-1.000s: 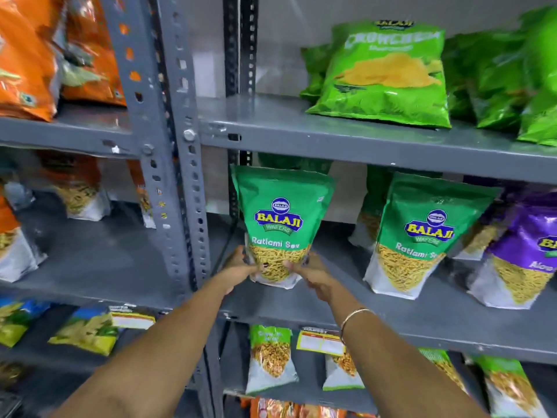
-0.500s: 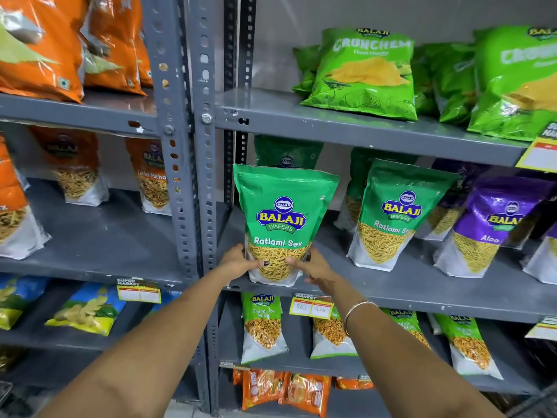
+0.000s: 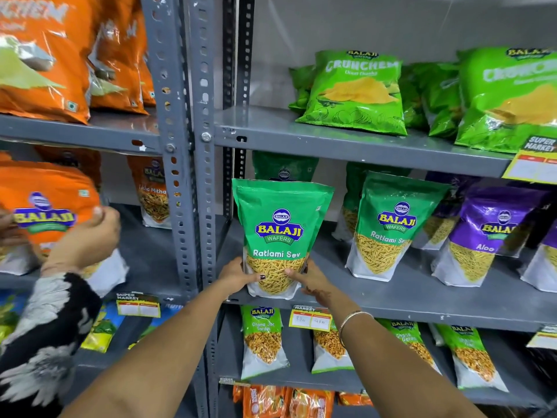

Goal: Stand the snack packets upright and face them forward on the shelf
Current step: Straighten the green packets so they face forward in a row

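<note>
Head view. We find the left hand (image 3: 236, 274) and the right hand (image 3: 310, 280) both closed on the lower corners of a green Ratlami Sev pouch (image 3: 280, 236), one to each side, thumbs across the clear window. The pouch stands upright at the front left of the middle shelf (image 3: 407, 300), just beside the slotted upright post (image 3: 193, 176), its printed face square to us and its base on or just at the shelf lip; we cannot tell whether its full weight is down.

Against the pictures of a second and half a second ago, the pouch sits in much the same spot with the same two-handed grip; what has altered is mainly our viewpoint, which now takes in more of the bay to the left. There, another person's hand (image 3: 87, 233), in a black and white patterned sleeve (image 3: 45, 333), has come into view on an orange Balaji pouch (image 3: 48, 215) in the neighbouring bay. It was not seen earlier.

We judge the pouch in hand to be as good as faced, with release the only step outstanding. A second Ratlami Sev pouch (image 3: 388, 227) stands well apart to the right and leans back slightly, as does the purple Aloo pouch (image 3: 485, 233) beyond it; a further green pouch (image 3: 284, 168) is partly hidden behind the held one. These appear to be the remaining work on this shelf. The Crunchem bags (image 3: 355, 92) above lie reclined
</note>
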`<control>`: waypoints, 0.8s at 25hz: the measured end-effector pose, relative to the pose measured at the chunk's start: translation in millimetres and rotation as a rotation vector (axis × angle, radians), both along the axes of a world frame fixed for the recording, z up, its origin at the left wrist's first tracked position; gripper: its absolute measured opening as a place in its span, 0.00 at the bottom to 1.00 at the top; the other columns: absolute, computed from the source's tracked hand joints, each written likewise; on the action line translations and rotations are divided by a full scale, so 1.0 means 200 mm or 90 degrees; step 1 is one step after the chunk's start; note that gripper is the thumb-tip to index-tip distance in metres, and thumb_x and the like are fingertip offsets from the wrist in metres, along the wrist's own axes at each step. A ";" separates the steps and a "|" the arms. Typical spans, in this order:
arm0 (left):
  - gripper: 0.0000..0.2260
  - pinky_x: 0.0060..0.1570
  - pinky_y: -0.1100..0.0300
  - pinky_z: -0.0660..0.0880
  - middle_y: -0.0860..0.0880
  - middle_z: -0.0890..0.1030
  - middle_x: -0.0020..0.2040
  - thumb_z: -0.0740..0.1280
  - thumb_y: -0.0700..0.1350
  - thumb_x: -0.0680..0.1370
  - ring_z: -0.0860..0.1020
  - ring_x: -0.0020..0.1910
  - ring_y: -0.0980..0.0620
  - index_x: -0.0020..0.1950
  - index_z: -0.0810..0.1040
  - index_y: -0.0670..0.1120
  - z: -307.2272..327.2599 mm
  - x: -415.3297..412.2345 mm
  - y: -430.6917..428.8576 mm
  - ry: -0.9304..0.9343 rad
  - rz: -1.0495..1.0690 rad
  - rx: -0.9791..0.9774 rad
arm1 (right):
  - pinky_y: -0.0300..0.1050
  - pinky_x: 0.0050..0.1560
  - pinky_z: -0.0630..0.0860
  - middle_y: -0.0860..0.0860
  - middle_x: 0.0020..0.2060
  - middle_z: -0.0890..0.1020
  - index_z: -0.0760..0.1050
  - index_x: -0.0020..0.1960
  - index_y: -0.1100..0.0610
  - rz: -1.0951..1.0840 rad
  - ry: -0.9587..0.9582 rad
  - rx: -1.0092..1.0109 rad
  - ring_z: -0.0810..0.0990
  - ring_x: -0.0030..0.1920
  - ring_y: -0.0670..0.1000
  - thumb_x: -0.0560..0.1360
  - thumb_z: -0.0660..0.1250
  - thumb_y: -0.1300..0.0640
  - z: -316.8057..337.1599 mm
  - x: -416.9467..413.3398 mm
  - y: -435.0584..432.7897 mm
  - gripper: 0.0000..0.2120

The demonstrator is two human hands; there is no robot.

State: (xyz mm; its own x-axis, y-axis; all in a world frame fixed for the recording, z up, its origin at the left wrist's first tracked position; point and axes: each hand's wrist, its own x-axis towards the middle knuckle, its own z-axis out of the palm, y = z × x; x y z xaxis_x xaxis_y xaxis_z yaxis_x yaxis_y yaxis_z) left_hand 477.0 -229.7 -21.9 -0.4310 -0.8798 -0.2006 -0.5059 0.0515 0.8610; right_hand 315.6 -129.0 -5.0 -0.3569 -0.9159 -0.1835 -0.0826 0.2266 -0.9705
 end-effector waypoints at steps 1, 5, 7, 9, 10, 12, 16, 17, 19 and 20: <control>0.25 0.66 0.50 0.70 0.41 0.76 0.66 0.72 0.42 0.71 0.74 0.65 0.43 0.66 0.70 0.40 0.00 0.00 0.00 -0.003 -0.003 -0.004 | 0.50 0.60 0.71 0.58 0.68 0.72 0.60 0.70 0.60 -0.003 -0.002 0.004 0.70 0.68 0.59 0.72 0.69 0.61 0.00 0.00 -0.01 0.31; 0.25 0.65 0.51 0.70 0.41 0.75 0.67 0.71 0.42 0.71 0.74 0.65 0.43 0.66 0.69 0.40 0.00 -0.01 -0.01 -0.016 -0.004 -0.011 | 0.47 0.53 0.71 0.55 0.65 0.72 0.60 0.71 0.60 -0.001 0.009 0.017 0.71 0.64 0.55 0.73 0.68 0.60 -0.01 0.00 -0.03 0.29; 0.28 0.64 0.49 0.71 0.42 0.73 0.68 0.72 0.44 0.71 0.73 0.65 0.42 0.68 0.66 0.41 0.01 -0.01 -0.02 -0.026 -0.011 0.020 | 0.51 0.62 0.71 0.57 0.68 0.72 0.61 0.70 0.60 0.013 0.011 0.020 0.70 0.68 0.58 0.72 0.68 0.60 -0.01 -0.01 -0.03 0.30; 0.33 0.57 0.49 0.73 0.40 0.70 0.70 0.71 0.46 0.72 0.73 0.65 0.40 0.71 0.58 0.42 0.05 0.01 -0.02 -0.071 -0.031 0.106 | 0.55 0.70 0.66 0.58 0.70 0.70 0.59 0.71 0.61 0.034 0.006 0.031 0.67 0.71 0.59 0.72 0.69 0.60 -0.01 -0.03 -0.03 0.31; 0.35 0.56 0.50 0.74 0.39 0.70 0.69 0.71 0.46 0.72 0.74 0.64 0.40 0.72 0.56 0.41 0.06 0.01 -0.03 -0.118 -0.043 0.155 | 0.55 0.71 0.64 0.58 0.71 0.67 0.57 0.72 0.61 0.033 0.010 0.050 0.66 0.72 0.59 0.72 0.68 0.59 0.00 -0.04 -0.02 0.33; 0.28 0.54 0.55 0.75 0.40 0.76 0.59 0.69 0.47 0.74 0.74 0.65 0.42 0.68 0.62 0.38 0.09 0.01 -0.05 -0.244 -0.092 0.247 | 0.54 0.70 0.63 0.59 0.74 0.60 0.49 0.75 0.61 0.015 0.055 0.111 0.62 0.73 0.59 0.73 0.68 0.53 0.00 -0.09 0.01 0.39; 0.13 0.38 0.64 0.73 0.50 0.83 0.32 0.58 0.52 0.79 0.73 0.62 0.48 0.41 0.70 0.44 0.15 -0.13 0.03 -0.426 -0.314 0.401 | 0.46 0.47 0.71 0.59 0.67 0.68 0.60 0.70 0.62 -0.032 0.130 0.226 0.71 0.57 0.55 0.74 0.65 0.48 0.01 -0.33 0.13 0.31; 0.13 0.38 0.64 0.74 0.51 0.84 0.30 0.56 0.52 0.79 0.73 0.63 0.46 0.41 0.71 0.44 0.16 -0.20 0.07 -0.438 -0.366 0.407 | 0.42 0.39 0.70 0.57 0.56 0.74 0.68 0.60 0.62 -0.040 0.138 0.245 0.72 0.47 0.52 0.74 0.65 0.49 0.02 -0.42 0.18 0.21; 0.13 0.42 0.60 0.77 0.49 0.85 0.38 0.55 0.50 0.80 0.72 0.66 0.43 0.53 0.72 0.42 0.15 -0.36 0.16 -0.372 -0.408 0.376 | 0.38 0.32 0.64 0.50 0.34 0.70 0.70 0.45 0.60 -0.103 0.185 0.256 0.67 0.32 0.46 0.74 0.66 0.50 0.02 -0.60 0.26 0.14; 0.15 0.49 0.55 0.77 0.46 0.83 0.46 0.56 0.49 0.80 0.74 0.64 0.42 0.61 0.70 0.41 0.15 -0.45 0.19 -0.309 -0.395 0.352 | 0.36 0.31 0.65 0.49 0.31 0.68 0.72 0.49 0.62 -0.142 0.195 0.236 0.65 0.31 0.44 0.73 0.67 0.51 0.01 -0.70 0.30 0.14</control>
State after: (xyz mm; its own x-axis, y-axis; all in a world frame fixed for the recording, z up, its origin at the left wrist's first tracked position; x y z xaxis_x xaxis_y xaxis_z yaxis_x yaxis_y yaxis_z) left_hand 387.7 -190.8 8.0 -0.5488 -0.2497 -0.7978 -0.8327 0.0792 0.5480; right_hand 175.2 -68.2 -3.4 -0.6233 -0.7054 -0.3375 -0.2609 0.5944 -0.7606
